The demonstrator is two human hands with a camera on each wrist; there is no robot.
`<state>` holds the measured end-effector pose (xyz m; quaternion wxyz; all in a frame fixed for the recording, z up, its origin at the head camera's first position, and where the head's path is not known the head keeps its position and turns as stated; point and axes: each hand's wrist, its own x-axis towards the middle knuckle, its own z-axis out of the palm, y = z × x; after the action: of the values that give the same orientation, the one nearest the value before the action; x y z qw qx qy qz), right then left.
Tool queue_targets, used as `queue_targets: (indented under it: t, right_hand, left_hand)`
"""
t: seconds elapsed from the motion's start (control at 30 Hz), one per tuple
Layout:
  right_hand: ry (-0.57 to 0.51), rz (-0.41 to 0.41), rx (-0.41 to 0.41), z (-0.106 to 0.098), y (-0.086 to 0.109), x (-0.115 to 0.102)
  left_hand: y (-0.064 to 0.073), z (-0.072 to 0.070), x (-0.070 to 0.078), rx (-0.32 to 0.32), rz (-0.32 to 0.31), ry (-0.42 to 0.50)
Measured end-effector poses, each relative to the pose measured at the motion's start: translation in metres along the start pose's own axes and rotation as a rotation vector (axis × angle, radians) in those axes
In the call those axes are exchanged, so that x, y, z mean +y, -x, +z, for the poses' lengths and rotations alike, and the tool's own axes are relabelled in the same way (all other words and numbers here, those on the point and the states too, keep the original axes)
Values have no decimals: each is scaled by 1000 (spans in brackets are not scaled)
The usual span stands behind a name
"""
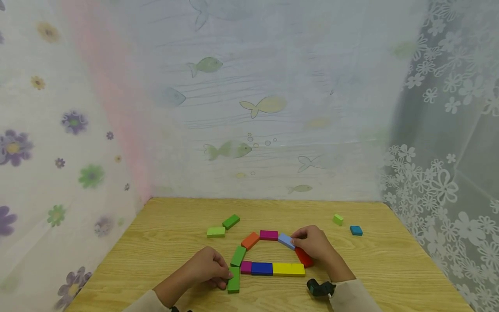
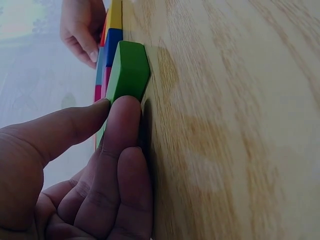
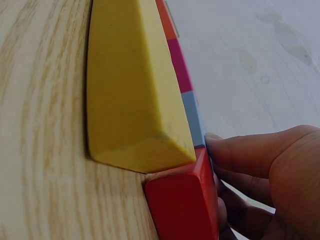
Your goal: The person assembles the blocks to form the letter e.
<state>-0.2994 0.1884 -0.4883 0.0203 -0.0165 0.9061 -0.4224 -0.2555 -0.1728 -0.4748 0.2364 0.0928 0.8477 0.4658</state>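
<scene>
My left hand (image 1: 208, 268) has thumb and forefinger at the left side of a green block (image 1: 233, 281), which they pinch at its edge. The other fingers curl close to the tabletop. The right hand (image 1: 313, 243) has its thumb and a finger at the right end of a light blue block (image 1: 286, 241). Its other fingers lie behind a red block (image 3: 182, 200), partly hidden. An arch runs through a second green block (image 1: 238, 256), an orange block (image 1: 250, 240) and a magenta block (image 1: 269, 235). Under it lie small magenta (image 1: 246, 267), dark blue (image 1: 262, 269) and yellow (image 1: 288, 269) blocks in a row.
Behind the arch at left lie a light green block (image 1: 216, 232) and a green one (image 1: 231, 221). Farther right are a small lime block (image 1: 338, 219) and a teal block (image 1: 356, 230). Patterned curtains (image 1: 249, 130) enclose the wooden table (image 1: 187, 212).
</scene>
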Motion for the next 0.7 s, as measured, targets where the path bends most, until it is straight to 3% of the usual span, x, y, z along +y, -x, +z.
queue_targets:
  t: [0.7]
  right_hand:
    - [7,1,2,0,-1,2]
  left_hand:
    - [3,0,5,-19,17,22]
